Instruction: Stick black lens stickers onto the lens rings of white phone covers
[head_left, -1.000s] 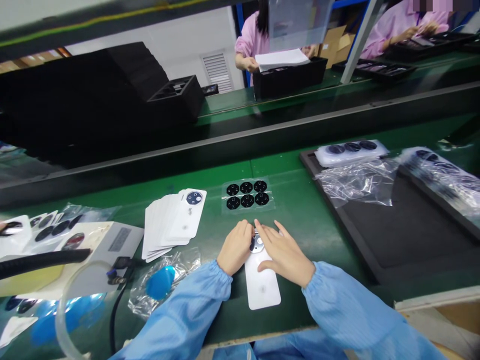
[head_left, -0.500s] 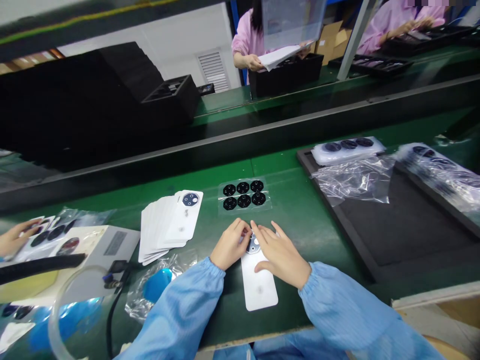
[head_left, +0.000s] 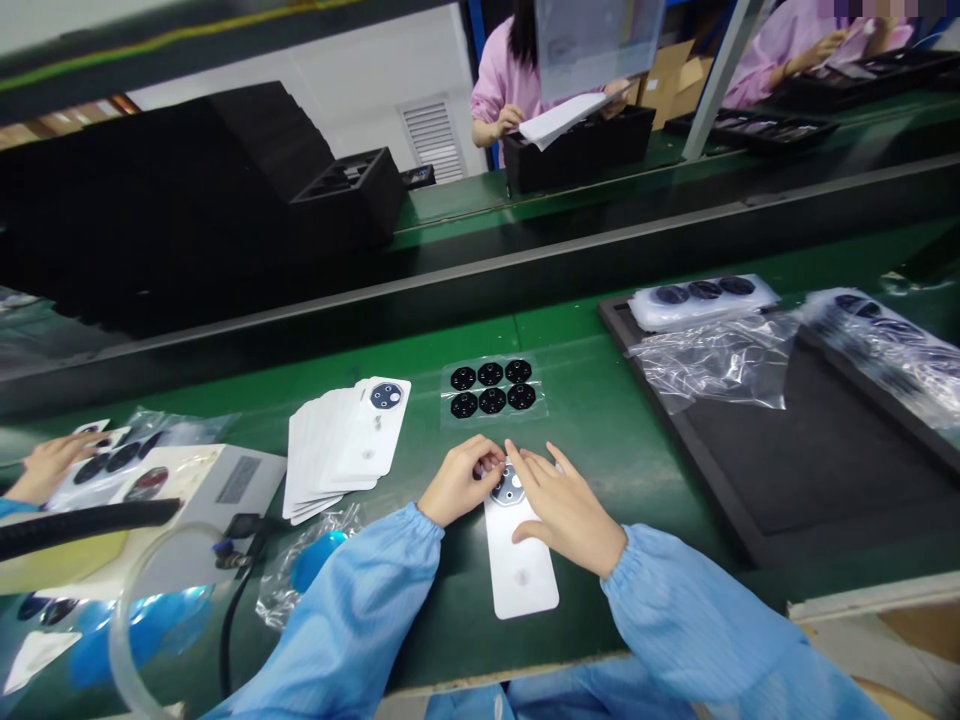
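A white phone back panel (head_left: 523, 575) lies on the green bench in front of me, its dark octagonal camera area (head_left: 508, 487) at the far end. My left hand (head_left: 463, 482) is at the panel's far left corner, thumb and fingers pinched together beside the camera area. Something small and dark shows at those fingertips, too hidden to name. Over the panel's right side rests my right hand (head_left: 561, 508), fingers stretched out and spread, thumb across the white surface. Just beyond both hands is a clear sheet with black octagonal stickers (head_left: 491, 400) in two rows.
A fanned stack of white panels (head_left: 337, 440) lies to the left. Further left are a white machine (head_left: 225, 490) with hoses and a co-worker's hand (head_left: 56, 465). At right, a black foam tray (head_left: 787, 480) carries plastic-wrapped parts (head_left: 705, 300). People in pink work across the bench.
The whole view has shifted slightly. My left fingers have drawn back a little from the camera area, more of which now shows. My right hand stays spread over the panel.
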